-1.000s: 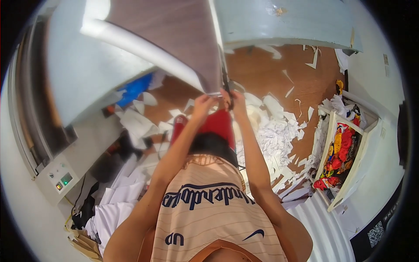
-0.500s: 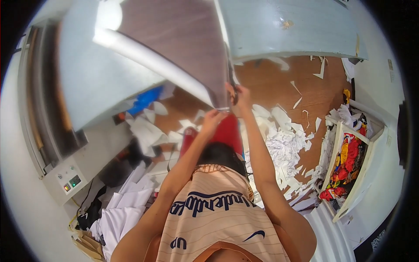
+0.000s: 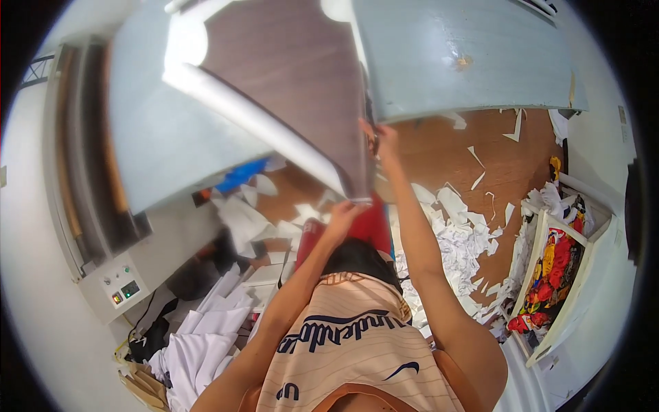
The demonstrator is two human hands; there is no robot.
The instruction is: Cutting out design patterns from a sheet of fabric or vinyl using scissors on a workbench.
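Observation:
A brownish-mauve sheet (image 3: 292, 69) with white margins lies over the table and reaches toward me, narrowing to a corner. Its left side is curled over into a long white roll (image 3: 254, 123). My left hand (image 3: 344, 220) pinches the sheet's near corner, just above my red-covered lap. In my right hand (image 3: 388, 145) is a pair of scissors (image 3: 372, 141), gripped by the handles at the sheet's right edge. Their dark blades point away from me along that edge. Exactly how far apart the blades stand is blurred.
The pale blue table (image 3: 473, 48) spreads on both sides of the sheet. White scraps (image 3: 453, 240) heap on the brown floor at right, beside a white-framed bin (image 3: 549, 275) of colourful cloth. At left stand a roller machine (image 3: 117, 275) and piled white fabric (image 3: 202, 343).
My right hand with the scissors has moved farther away along the sheet's right edge. My left hand keeps its pinch and sits slightly nearer me. The whole view has shifted a little.

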